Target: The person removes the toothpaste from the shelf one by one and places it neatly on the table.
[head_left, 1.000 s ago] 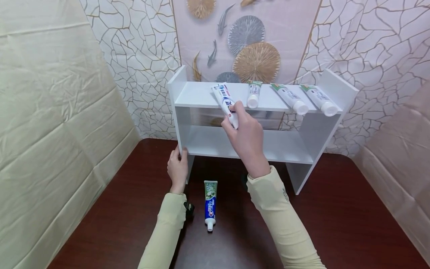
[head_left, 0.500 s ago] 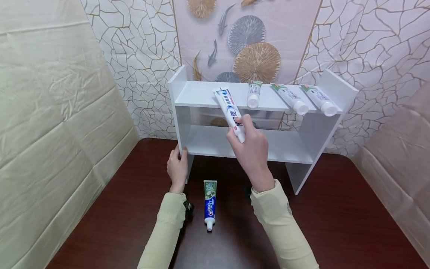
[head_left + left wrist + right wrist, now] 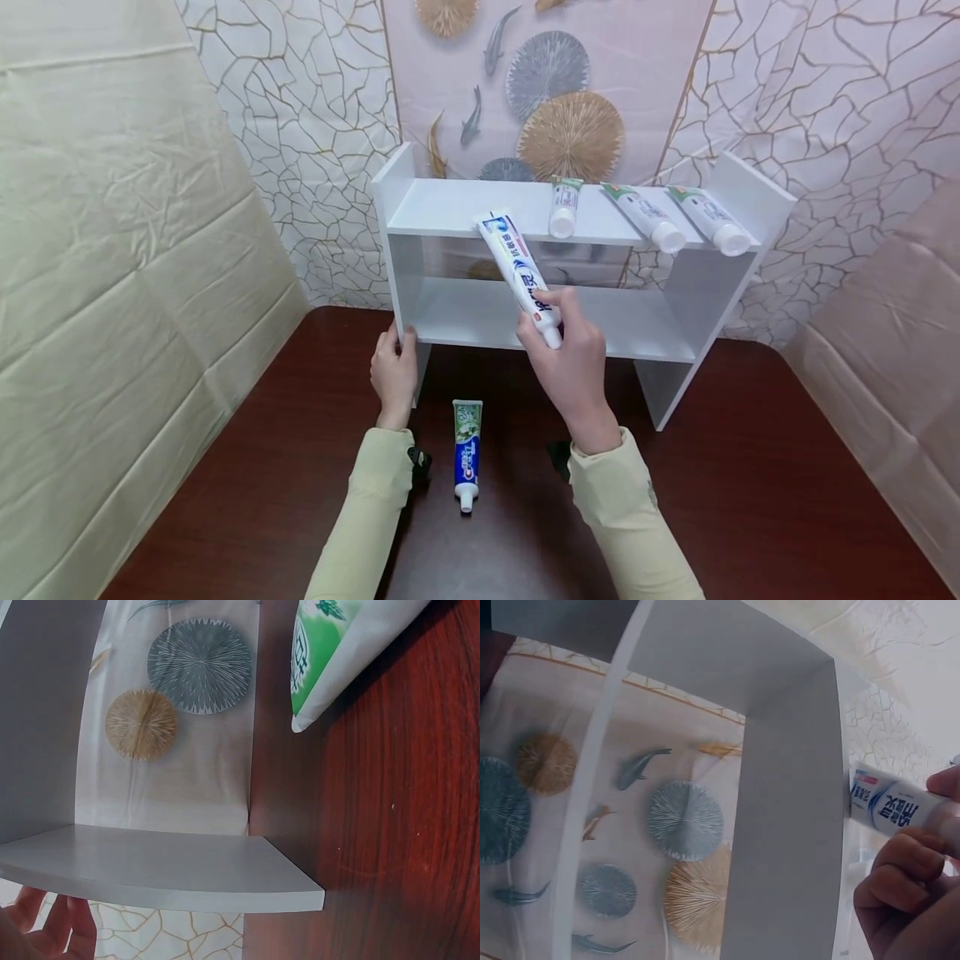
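My right hand (image 3: 572, 367) pinches a white and blue toothpaste tube (image 3: 517, 267) near its cap, holding it slanted in front of the white shelf (image 3: 457, 207). The tube's flat end overlaps the top board's front edge in the head view; in the right wrist view the tube (image 3: 891, 801) is by that board. At the shelf's left side panel, my left hand (image 3: 393, 371) grips the edge, fingers behind it and thumb in front. A green and blue toothpaste tube (image 3: 467, 454) lies on the table between my forearms, cap towards me.
Three white tubes with green ends lie on the top board: one near the middle (image 3: 565, 207), one further right (image 3: 645, 218) and one by the right panel (image 3: 709, 221). The shelf stands on a dark red-brown table (image 3: 772, 500). Cloth (image 3: 150, 250) hangs around the table.
My right hand has drawn back towards me and slightly right, bringing the white and blue tube down from over the top board. My left hand stays on the side panel.
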`<act>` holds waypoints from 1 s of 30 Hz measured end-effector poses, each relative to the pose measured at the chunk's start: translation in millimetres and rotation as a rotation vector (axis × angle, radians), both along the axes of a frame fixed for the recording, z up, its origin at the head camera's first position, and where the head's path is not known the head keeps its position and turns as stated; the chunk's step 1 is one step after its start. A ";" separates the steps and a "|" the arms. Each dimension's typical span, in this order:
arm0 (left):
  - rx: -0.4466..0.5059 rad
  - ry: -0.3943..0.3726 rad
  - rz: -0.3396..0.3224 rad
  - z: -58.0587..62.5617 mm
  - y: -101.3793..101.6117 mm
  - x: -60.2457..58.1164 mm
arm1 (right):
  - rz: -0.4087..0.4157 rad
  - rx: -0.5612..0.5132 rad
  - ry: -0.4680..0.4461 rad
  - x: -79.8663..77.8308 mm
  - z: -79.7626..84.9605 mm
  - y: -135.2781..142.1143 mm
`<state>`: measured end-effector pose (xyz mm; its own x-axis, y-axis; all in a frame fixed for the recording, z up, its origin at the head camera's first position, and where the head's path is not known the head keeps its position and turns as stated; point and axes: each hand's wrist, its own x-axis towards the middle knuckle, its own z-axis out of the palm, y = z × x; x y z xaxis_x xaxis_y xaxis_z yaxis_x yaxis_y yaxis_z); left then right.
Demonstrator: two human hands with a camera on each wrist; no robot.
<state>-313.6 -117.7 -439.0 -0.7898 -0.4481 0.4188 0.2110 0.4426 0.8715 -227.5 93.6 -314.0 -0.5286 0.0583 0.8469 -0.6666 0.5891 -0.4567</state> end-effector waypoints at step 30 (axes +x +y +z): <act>-0.008 -0.004 -0.013 -1.4 -0.9 -0.6 | -0.034 -0.003 -0.090 32.7 -59.6 44.1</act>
